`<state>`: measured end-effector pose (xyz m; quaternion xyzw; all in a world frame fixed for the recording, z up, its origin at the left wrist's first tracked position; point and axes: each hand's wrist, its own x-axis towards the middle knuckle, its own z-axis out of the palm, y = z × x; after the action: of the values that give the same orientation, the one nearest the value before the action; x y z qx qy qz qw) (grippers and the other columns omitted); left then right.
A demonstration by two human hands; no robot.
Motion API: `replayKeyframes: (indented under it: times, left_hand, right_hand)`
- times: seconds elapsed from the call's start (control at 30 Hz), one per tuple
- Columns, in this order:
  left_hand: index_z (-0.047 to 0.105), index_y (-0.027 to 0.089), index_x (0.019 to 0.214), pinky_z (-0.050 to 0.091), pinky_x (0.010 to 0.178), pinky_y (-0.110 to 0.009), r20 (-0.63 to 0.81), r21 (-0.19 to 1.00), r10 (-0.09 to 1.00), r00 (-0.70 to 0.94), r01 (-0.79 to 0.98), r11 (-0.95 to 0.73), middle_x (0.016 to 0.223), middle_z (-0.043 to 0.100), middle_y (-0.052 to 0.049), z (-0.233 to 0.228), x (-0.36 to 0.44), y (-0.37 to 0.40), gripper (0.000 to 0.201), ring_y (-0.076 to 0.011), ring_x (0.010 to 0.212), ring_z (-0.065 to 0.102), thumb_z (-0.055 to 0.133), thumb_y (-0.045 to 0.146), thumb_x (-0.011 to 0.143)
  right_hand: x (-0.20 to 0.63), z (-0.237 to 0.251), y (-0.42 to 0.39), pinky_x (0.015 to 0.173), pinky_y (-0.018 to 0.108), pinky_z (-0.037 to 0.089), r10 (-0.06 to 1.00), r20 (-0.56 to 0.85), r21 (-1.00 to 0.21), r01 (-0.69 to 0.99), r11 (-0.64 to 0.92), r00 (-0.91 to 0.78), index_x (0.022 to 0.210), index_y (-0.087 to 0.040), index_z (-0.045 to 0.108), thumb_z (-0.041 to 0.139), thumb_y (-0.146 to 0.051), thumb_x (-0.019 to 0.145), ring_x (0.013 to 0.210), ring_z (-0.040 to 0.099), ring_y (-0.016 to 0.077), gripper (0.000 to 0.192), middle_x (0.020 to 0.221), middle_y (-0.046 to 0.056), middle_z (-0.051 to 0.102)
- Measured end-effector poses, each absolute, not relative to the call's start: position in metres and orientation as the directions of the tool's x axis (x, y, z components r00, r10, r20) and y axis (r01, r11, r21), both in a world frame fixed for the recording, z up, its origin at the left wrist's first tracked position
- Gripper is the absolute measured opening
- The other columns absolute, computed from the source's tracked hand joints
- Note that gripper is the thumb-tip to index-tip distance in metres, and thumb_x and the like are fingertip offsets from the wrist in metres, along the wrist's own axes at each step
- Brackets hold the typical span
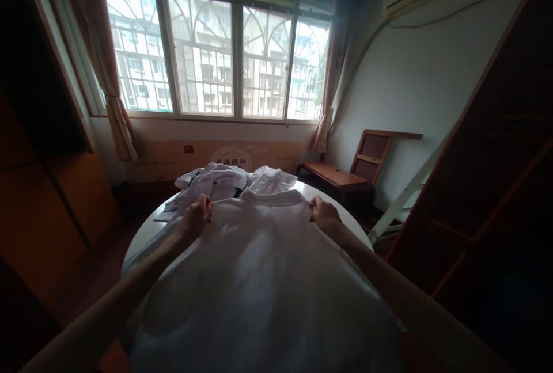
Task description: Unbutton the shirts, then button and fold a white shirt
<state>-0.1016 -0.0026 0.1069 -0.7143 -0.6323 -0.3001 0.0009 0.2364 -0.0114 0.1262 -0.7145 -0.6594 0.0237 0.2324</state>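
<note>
A white shirt lies spread over a round white table, its collar pointing away from me. My left hand pinches the shirt's left shoulder with closed fingers. At the right shoulder, my right hand grips the cloth the same way. Both arms stretch out over the fabric. Just beyond the collar sits a heap of other white garments.
A wooden chair stands at the back right by the wall. A wide barred window with curtains fills the far wall. Dark wooden cupboards close in on the right, more wooden doors on the left.
</note>
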Motion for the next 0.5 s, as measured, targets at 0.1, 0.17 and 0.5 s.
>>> replayKeyframes:
  times: [0.1,0.17,0.5]
  left_hand:
    - [0.044,0.01,0.095,0.038,0.054,-0.024,0.556,0.268,0.831,-0.02,0.951,-0.156,0.072,0.061,-0.009,0.117,-0.092,0.004,0.021,-0.0186,0.064,0.06,0.03,0.023,0.086]
    - [0.045,0.007,0.097,0.039,0.054,-0.025,0.592,0.208,0.805,-0.042,0.973,-0.102,0.073,0.061,-0.012,0.121,-0.088,0.015,0.028,-0.0196,0.064,0.059,0.025,0.024,0.088]
    - [0.043,0.001,0.111,0.037,0.092,-0.037,0.545,0.167,0.822,0.166,0.939,-0.3,0.106,0.055,-0.02,0.061,-0.101,0.075,0.04,-0.0278,0.102,0.051,0.041,0.011,0.073]
  right_hand:
    - [0.234,0.137,-0.001,0.059,0.024,0.033,0.915,0.364,-0.398,0.917,-0.012,0.171,0.091,-0.014,0.053,0.039,-0.016,0.082,0.073,0.058,0.0179,0.017,0.078,0.008,0.064]
    - [0.231,0.142,0.01,0.061,0.024,0.034,0.875,0.445,-0.394,0.919,-0.002,0.192,0.09,-0.014,0.052,0.039,-0.016,0.081,0.076,0.058,0.0192,0.016,0.081,0.009,0.063]
    - [0.232,0.104,0.063,0.068,0.028,0.038,0.938,0.33,-0.356,0.934,0.019,0.107,0.095,-0.014,0.051,0.035,-0.017,0.083,0.082,0.058,0.0222,0.02,0.087,0.012,0.062]
